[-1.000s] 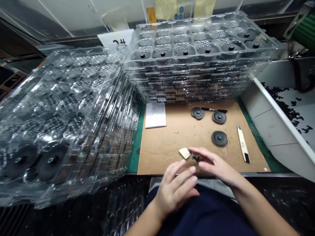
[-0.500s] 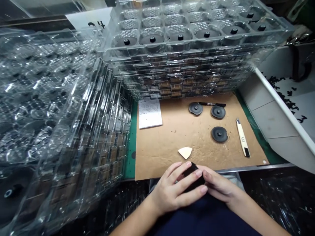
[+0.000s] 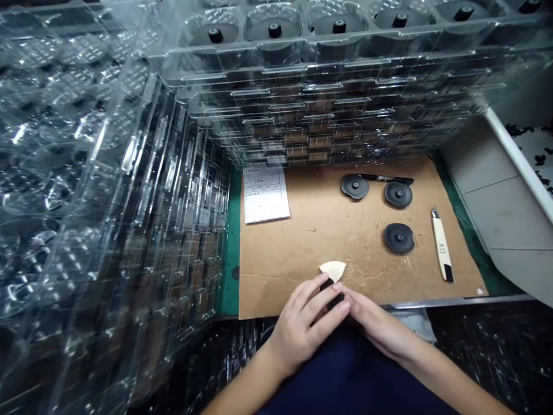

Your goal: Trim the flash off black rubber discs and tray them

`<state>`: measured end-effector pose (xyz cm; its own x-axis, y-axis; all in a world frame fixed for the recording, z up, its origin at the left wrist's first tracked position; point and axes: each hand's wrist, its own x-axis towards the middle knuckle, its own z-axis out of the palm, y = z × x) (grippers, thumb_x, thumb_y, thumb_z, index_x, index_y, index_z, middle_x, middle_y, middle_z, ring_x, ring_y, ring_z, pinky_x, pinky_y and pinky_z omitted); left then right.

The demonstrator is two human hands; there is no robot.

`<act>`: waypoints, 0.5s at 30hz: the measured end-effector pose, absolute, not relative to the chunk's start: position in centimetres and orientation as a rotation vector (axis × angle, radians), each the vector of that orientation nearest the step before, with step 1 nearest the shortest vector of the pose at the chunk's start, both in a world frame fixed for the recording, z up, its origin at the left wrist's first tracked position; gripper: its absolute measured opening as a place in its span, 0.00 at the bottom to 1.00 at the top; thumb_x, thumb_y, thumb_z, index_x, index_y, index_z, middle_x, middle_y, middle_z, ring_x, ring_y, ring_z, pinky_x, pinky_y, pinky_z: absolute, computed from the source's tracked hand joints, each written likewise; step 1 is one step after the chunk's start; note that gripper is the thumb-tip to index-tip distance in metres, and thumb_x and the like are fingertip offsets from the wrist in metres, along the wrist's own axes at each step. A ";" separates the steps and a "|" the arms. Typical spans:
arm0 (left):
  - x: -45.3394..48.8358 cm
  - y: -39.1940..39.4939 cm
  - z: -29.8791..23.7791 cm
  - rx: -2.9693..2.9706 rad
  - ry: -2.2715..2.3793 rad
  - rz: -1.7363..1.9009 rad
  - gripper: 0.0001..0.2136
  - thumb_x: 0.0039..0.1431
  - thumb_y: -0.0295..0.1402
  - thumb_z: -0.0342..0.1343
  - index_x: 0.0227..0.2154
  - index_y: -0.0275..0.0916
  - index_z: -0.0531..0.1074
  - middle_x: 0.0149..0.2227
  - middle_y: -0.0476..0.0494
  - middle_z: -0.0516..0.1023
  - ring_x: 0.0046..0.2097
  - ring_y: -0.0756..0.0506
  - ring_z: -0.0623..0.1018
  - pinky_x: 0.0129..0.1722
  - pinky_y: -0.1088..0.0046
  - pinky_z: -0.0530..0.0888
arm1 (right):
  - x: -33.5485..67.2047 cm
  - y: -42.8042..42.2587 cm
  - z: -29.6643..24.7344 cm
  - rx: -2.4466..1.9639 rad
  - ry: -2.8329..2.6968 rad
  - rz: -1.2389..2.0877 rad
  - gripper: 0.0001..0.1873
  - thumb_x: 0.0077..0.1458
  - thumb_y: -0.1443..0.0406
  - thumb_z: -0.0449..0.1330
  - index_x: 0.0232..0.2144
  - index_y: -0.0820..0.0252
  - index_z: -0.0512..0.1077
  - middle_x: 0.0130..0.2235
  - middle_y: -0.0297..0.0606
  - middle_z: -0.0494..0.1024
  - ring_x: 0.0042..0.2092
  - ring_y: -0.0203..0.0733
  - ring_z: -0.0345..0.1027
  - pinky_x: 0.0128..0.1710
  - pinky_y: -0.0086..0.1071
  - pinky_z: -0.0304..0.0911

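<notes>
My left hand (image 3: 305, 320) is closed over a black part (image 3: 335, 301), its fingers bent across the top. From the other side my right hand (image 3: 372, 323) grips the same part, with most of its fingers hidden. Only small black areas show between the fingers, so its full shape cannot be made out. Just beyond my fingertips lies a cream wedge-shaped piece (image 3: 333, 269) on the brown cardboard (image 3: 298, 253). Three black discs with short central stems, among them a near disc (image 3: 399, 238), rest farther right on the cardboard.
A cream utility knife (image 3: 441, 245) lies at the right, and a black pen (image 3: 386, 179) behind the discs. A printed slip (image 3: 265, 196) is at the back left. Tall stacks of clear plastic trays (image 3: 302, 86) wall off the back and left; a white bin (image 3: 496, 173) borders the right.
The black part has turned within my hands and is now more covered by my fingers. My camera view has shifted, so the trays at the back look nearer. The discs stay put on the cardboard.
</notes>
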<state>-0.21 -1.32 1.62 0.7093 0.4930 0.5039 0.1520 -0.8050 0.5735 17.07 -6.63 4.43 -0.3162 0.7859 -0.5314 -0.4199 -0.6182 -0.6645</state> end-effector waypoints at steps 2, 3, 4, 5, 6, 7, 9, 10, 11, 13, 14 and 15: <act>-0.2 -1.5 1.5 2.391 0.502 0.915 0.23 0.57 0.23 0.54 0.56 0.35 0.60 0.53 0.32 0.71 0.61 0.35 0.63 0.52 0.52 0.71 | 17.1 -6.5 4.4 -1.128 -0.546 1.988 0.30 0.56 0.47 0.53 0.56 0.56 0.64 0.55 0.44 0.68 0.57 0.45 0.60 0.61 0.42 0.48; -0.1 -1.5 1.5 2.381 0.512 0.922 0.23 0.57 0.23 0.53 0.57 0.35 0.60 0.53 0.32 0.71 0.61 0.35 0.63 0.52 0.52 0.71 | 17.1 -6.4 4.4 -1.132 -0.549 1.988 0.30 0.56 0.47 0.53 0.55 0.56 0.64 0.56 0.44 0.68 0.57 0.45 0.60 0.60 0.42 0.49; -0.1 -1.5 1.5 2.372 0.523 0.931 0.23 0.58 0.23 0.53 0.57 0.35 0.60 0.53 0.32 0.71 0.61 0.35 0.63 0.52 0.52 0.71 | 17.1 -6.4 4.4 -1.134 -0.549 1.992 0.31 0.56 0.47 0.53 0.55 0.57 0.65 0.56 0.44 0.67 0.57 0.45 0.60 0.60 0.42 0.50; 0.0 -1.6 1.5 2.366 0.534 0.940 0.23 0.58 0.23 0.53 0.57 0.35 0.60 0.53 0.32 0.71 0.61 0.35 0.63 0.52 0.52 0.71 | 17.1 -6.3 4.5 -1.134 -0.546 1.997 0.31 0.56 0.46 0.54 0.55 0.57 0.65 0.56 0.44 0.67 0.56 0.46 0.61 0.59 0.42 0.52; 0.1 -1.6 1.6 2.359 0.544 0.950 0.23 0.58 0.23 0.53 0.57 0.35 0.60 0.52 0.32 0.71 0.61 0.35 0.63 0.51 0.52 0.72 | 17.1 -6.3 4.5 -1.133 -0.542 2.005 0.31 0.55 0.46 0.54 0.55 0.57 0.65 0.55 0.44 0.67 0.56 0.46 0.62 0.57 0.41 0.54; 0.2 -1.6 1.6 2.352 0.552 0.957 0.24 0.57 0.23 0.53 0.58 0.36 0.59 0.53 0.32 0.71 0.60 0.35 0.64 0.51 0.52 0.72 | 17.1 -6.3 4.5 -1.131 -0.537 2.012 0.32 0.55 0.46 0.54 0.55 0.57 0.64 0.55 0.44 0.68 0.54 0.46 0.63 0.55 0.41 0.57; 0.3 -1.7 1.5 2.332 0.567 0.970 0.27 0.56 0.22 0.55 0.59 0.36 0.57 0.53 0.31 0.70 0.60 0.34 0.64 0.51 0.52 0.72 | 17.0 -6.3 4.5 -1.132 -0.534 2.028 0.32 0.55 0.46 0.54 0.56 0.57 0.63 0.52 0.44 0.70 0.50 0.45 0.66 0.50 0.39 0.60; 0.3 -1.8 1.4 2.314 0.581 0.971 0.29 0.55 0.22 0.55 0.60 0.36 0.56 0.54 0.30 0.69 0.60 0.34 0.64 0.51 0.51 0.72 | 16.9 -6.3 4.5 -1.135 -0.537 2.038 0.32 0.55 0.45 0.54 0.56 0.57 0.63 0.49 0.44 0.71 0.47 0.44 0.67 0.48 0.39 0.61; 0.2 -1.8 1.3 2.291 0.603 0.968 0.30 0.55 0.22 0.56 0.60 0.36 0.55 0.55 0.30 0.68 0.60 0.34 0.64 0.52 0.51 0.72 | 16.8 -6.3 4.4 -1.139 -0.543 2.045 0.33 0.55 0.46 0.54 0.56 0.58 0.62 0.47 0.43 0.73 0.44 0.43 0.68 0.46 0.38 0.62; 0.1 -1.9 1.2 2.238 0.651 0.955 0.32 0.54 0.21 0.56 0.61 0.37 0.53 0.56 0.30 0.66 0.60 0.33 0.63 0.53 0.50 0.71 | 16.7 -6.3 4.3 -1.145 -0.565 2.052 0.34 0.55 0.46 0.55 0.57 0.59 0.60 0.41 0.41 0.74 0.38 0.40 0.68 0.43 0.36 0.62; 0.1 -2.0 1.1 2.211 0.675 0.951 0.33 0.53 0.20 0.55 0.61 0.37 0.53 0.57 0.30 0.66 0.60 0.34 0.63 0.53 0.50 0.71 | 16.7 -6.3 4.3 -1.145 -0.576 2.053 0.34 0.55 0.47 0.55 0.57 0.59 0.59 0.39 0.40 0.74 0.37 0.39 0.67 0.42 0.35 0.62; 0.1 -2.0 1.1 2.187 0.696 0.950 0.33 0.53 0.19 0.55 0.61 0.37 0.52 0.57 0.31 0.65 0.60 0.34 0.63 0.53 0.50 0.70 | 16.6 -6.3 4.2 -1.142 -0.586 2.052 0.33 0.55 0.47 0.55 0.57 0.59 0.59 0.37 0.39 0.74 0.36 0.38 0.67 0.41 0.34 0.62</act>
<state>0.06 -2.04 1.08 0.5973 0.6759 0.4317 0.2082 -0.6505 0.7304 16.64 -6.28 4.24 -0.3610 0.7599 -0.5406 -0.3594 -0.6483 -0.6712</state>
